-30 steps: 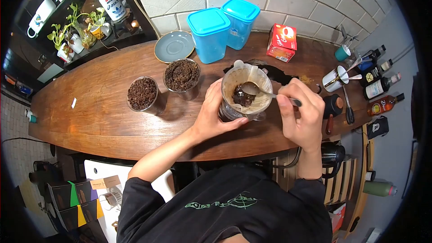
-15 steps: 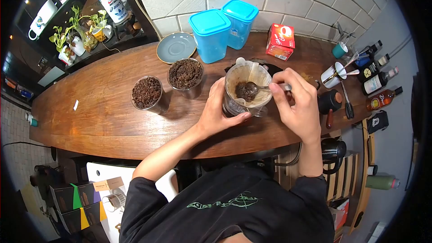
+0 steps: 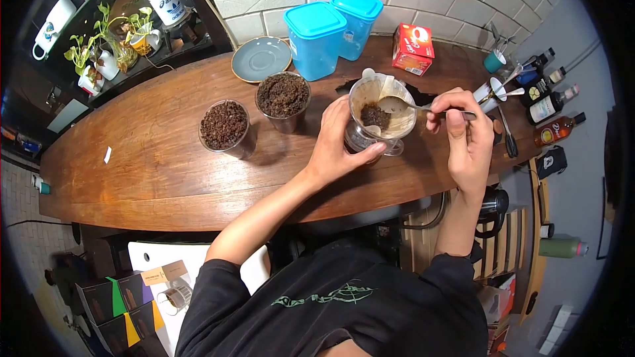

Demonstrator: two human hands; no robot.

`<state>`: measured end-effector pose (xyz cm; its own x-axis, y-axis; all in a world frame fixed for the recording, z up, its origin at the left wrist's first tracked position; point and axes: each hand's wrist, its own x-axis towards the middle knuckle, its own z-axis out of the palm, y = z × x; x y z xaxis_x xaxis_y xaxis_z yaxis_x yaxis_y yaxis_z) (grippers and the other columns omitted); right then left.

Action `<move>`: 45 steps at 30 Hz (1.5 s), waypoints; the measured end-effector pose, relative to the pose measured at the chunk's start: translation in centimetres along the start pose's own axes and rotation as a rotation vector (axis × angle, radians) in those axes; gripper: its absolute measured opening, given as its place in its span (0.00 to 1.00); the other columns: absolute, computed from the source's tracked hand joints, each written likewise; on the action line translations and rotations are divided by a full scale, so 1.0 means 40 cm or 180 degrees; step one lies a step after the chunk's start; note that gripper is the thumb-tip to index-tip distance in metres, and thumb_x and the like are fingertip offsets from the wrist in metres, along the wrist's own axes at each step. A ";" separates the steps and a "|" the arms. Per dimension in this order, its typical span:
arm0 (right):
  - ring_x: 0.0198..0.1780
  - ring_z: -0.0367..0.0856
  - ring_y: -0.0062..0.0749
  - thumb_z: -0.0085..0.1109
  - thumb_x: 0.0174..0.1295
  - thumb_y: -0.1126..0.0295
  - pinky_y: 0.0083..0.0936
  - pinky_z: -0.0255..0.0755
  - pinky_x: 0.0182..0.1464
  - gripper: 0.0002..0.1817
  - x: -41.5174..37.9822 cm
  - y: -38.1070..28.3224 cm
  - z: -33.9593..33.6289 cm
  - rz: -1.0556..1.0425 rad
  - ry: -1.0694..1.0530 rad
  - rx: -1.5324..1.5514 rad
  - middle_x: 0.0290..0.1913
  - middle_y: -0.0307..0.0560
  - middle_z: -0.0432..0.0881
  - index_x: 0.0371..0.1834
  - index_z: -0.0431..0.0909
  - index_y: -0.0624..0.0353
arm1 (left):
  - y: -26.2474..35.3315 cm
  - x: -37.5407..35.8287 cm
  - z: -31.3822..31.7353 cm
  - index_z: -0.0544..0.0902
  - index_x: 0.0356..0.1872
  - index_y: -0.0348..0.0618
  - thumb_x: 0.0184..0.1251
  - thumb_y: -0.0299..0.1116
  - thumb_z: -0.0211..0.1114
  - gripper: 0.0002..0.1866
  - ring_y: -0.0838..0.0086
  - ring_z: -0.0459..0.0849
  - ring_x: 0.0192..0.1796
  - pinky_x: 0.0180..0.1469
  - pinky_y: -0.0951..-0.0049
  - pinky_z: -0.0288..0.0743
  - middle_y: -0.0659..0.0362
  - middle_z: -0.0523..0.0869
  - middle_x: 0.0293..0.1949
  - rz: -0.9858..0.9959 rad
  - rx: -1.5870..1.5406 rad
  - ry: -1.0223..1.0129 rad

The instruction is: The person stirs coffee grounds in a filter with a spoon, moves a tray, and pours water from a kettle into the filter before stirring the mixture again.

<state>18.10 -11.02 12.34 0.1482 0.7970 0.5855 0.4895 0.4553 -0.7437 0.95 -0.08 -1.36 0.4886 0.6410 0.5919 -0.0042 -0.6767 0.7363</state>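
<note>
My left hand (image 3: pixel 338 137) is wrapped round the side of a clear coffee dripper (image 3: pixel 360 137). A paper filter (image 3: pixel 405 119) lines the dripper, with dark wet coffee grounds (image 3: pixel 374 118) at its bottom. Between the fingers and thumb of my right hand (image 3: pixel 468 135) is the handle of a metal spoon (image 3: pixel 395 104), its bowl inside the filter near the far wall. Two clear cups, one nearer (image 3: pixel 250 144) and one farther (image 3: pixel 291 123), stand left of my left hand, heaped with dark brown crumbly grounds.
Behind the cups are a grey saucer (image 3: pixel 261 59) and two blue lidded containers, one in front (image 3: pixel 317 46), one behind (image 3: pixel 357 30). A red box (image 3: pixel 413 49) stands by the tiled wall. Bottles (image 3: pixel 559 133) and a white cup with spoons (image 3: pixel 488 92) line the right end.
The spoon has lifted from the grounds and shifted toward the filter's far wall. My right hand has turned and moved right. The view has shifted slightly, with the left hand still on the dripper.
</note>
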 end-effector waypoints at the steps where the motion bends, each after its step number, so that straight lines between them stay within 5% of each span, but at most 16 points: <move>1: 0.33 0.77 0.21 0.52 0.76 0.68 0.19 0.72 0.37 0.12 -0.002 -0.002 -0.001 -0.0012 -0.0002 -0.0015 0.33 0.41 0.78 0.41 0.77 0.67 | 0.002 0.002 -0.001 0.68 0.68 0.33 0.49 0.46 0.80 0.47 0.47 0.68 0.70 0.73 0.52 0.59 0.42 0.72 0.66 0.0030 -0.0008 -0.0005; 6: 0.32 0.78 0.24 0.54 0.74 0.71 0.21 0.72 0.36 0.10 0.005 0.007 -0.008 -0.0121 -0.0571 -0.0065 0.32 0.45 0.78 0.38 0.77 0.68 | 0.010 0.006 0.004 0.69 0.67 0.33 0.51 0.45 0.79 0.45 0.46 0.68 0.70 0.73 0.51 0.59 0.42 0.73 0.66 0.0004 -0.0032 0.0000; 11: 0.31 0.80 0.33 0.59 0.69 0.75 0.24 0.73 0.35 0.05 0.014 0.041 -0.012 -0.0241 -0.0617 -0.0257 0.33 0.48 0.80 0.38 0.77 0.67 | 0.002 -0.006 0.008 0.69 0.67 0.34 0.53 0.41 0.77 0.41 0.47 0.68 0.70 0.73 0.52 0.59 0.42 0.72 0.66 -0.0163 0.0003 -0.0036; 21: 0.31 0.81 0.34 0.65 0.61 0.81 0.26 0.74 0.31 0.05 0.045 0.052 -0.050 -0.0765 -0.0430 -0.0174 0.33 0.47 0.80 0.38 0.78 0.66 | 0.030 0.004 -0.028 0.72 0.64 0.35 0.50 0.36 0.77 0.39 0.47 0.67 0.71 0.72 0.51 0.61 0.43 0.72 0.67 -0.0540 0.0052 -0.0399; 26: 0.31 0.82 0.36 0.66 0.60 0.80 0.28 0.75 0.31 0.06 0.048 0.070 -0.063 -0.0747 -0.0473 -0.0040 0.33 0.46 0.80 0.38 0.80 0.65 | 0.020 -0.013 -0.038 0.70 0.66 0.34 0.49 0.38 0.78 0.42 0.49 0.67 0.71 0.72 0.53 0.61 0.43 0.70 0.67 -0.0953 -0.0166 -0.0524; 29: 0.31 0.82 0.37 0.67 0.59 0.79 0.29 0.76 0.31 0.05 0.051 0.068 -0.060 -0.1003 -0.0505 -0.0282 0.33 0.46 0.80 0.37 0.80 0.65 | -0.027 -0.073 -0.022 0.59 0.72 0.30 0.45 0.46 0.81 0.56 0.50 0.65 0.71 0.72 0.55 0.60 0.42 0.64 0.68 -0.1080 -0.0444 -0.0244; 33: 0.31 0.83 0.38 0.68 0.59 0.76 0.29 0.76 0.32 0.05 0.054 0.059 -0.059 -0.1113 -0.0477 -0.0289 0.32 0.46 0.82 0.35 0.81 0.64 | -0.008 -0.059 -0.033 0.55 0.74 0.30 0.43 0.48 0.83 0.61 0.47 0.62 0.73 0.73 0.51 0.58 0.40 0.61 0.70 -0.1029 -0.0298 -0.0511; 44: 0.28 0.82 0.39 0.69 0.60 0.71 0.29 0.76 0.30 0.09 0.062 0.071 -0.024 -0.0850 -0.0851 0.0537 0.29 0.47 0.79 0.32 0.80 0.65 | -0.037 -0.067 -0.038 0.65 0.70 0.28 0.40 0.51 0.84 0.58 0.40 0.62 0.74 0.73 0.45 0.57 0.36 0.65 0.70 -0.0783 -0.0212 -0.0598; 45: 0.25 0.80 0.33 0.62 0.69 0.62 0.25 0.72 0.25 0.15 0.063 0.089 -0.018 -0.1070 -0.0842 0.0418 0.27 0.47 0.81 0.33 0.79 0.66 | -0.038 -0.068 -0.038 0.66 0.69 0.28 0.40 0.51 0.84 0.57 0.40 0.62 0.74 0.73 0.45 0.57 0.36 0.66 0.70 -0.0761 -0.0124 -0.0594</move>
<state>20.84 -7.67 11.40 -0.2336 0.6624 0.7118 0.3570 0.7393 -0.5709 -1.69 -0.26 -3.60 0.6316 0.7004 0.3326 0.0985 -0.4980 0.8616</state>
